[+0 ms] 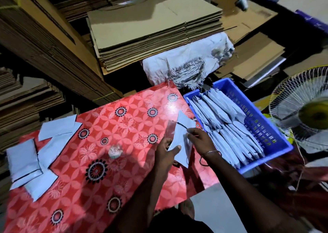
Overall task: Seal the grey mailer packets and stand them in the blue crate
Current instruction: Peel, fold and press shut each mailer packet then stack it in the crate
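Note:
I hold one grey mailer packet (181,126) above the right edge of the red patterned table (99,144). My left hand (166,150) grips its lower part, thumb on top. My right hand (199,137) pinches the packet's right side near the black flap line. A clear strip hangs off the packet's left side. The blue crate (262,119) stands right of the table, with several grey packets (223,124) standing in rows inside it. Several more grey packets (40,154) lie scattered at the table's left end.
A crumpled ball of clear strip (115,151) lies mid-table. Stacks of flat cardboard (152,33) fill the back and left. A torn white sack (186,64) lies behind the crate. A white fan (305,112) stands at the right.

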